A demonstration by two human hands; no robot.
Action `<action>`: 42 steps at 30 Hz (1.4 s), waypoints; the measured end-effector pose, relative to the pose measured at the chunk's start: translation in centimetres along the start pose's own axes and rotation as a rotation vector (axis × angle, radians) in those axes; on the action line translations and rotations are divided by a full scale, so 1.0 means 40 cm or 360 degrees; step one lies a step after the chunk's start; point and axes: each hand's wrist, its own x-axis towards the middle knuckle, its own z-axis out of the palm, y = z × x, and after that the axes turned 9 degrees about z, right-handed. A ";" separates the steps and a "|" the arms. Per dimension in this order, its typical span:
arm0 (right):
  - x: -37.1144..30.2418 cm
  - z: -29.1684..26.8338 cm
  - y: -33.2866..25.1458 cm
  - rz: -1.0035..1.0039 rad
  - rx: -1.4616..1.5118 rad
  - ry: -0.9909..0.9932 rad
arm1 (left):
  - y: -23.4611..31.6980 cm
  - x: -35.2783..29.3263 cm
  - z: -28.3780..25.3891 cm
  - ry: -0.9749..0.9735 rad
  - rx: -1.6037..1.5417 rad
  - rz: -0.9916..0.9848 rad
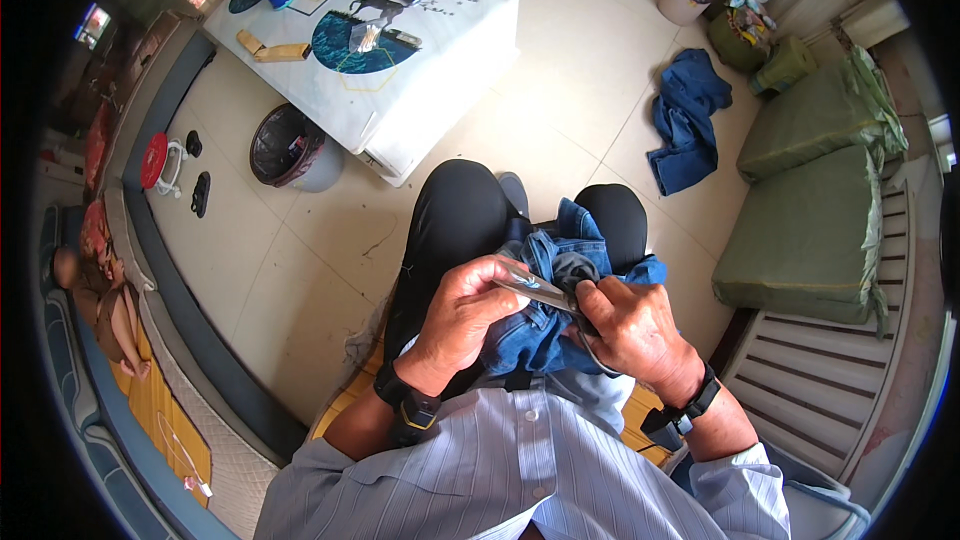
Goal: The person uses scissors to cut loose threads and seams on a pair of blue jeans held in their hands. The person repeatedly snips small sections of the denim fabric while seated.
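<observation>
A bunched pair of blue jeans (535, 338) lies across my lap, with some grey cloth (576, 268) showing in its folds. Over it, my left hand (468, 312) pinches the left end of a flat, shiny metal blade (540, 290) between thumb and fingers. The blade slants down to the right and ends at my right hand (630, 328). That hand is closed on the bunched denim, its thumb pressed near the blade's dark end. Whether it also grips a handle is hidden. A thin dark curved edge shows beneath its fingers.
Another pair of jeans (688, 120) lies on the floor, ahead right. A white table (455, 50) stands ahead, beside a lined bin (300, 155). Green-covered cushions (800, 235) rest on a slatted bench (815, 365) to the right. Someone (105, 310) reclines on the left sofa.
</observation>
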 end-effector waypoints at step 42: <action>0.248 -0.009 -0.071 -0.0089 0.0646 -0.0221 | 0.019 -0.052 -0.092 0.0122 0.0090 0.0185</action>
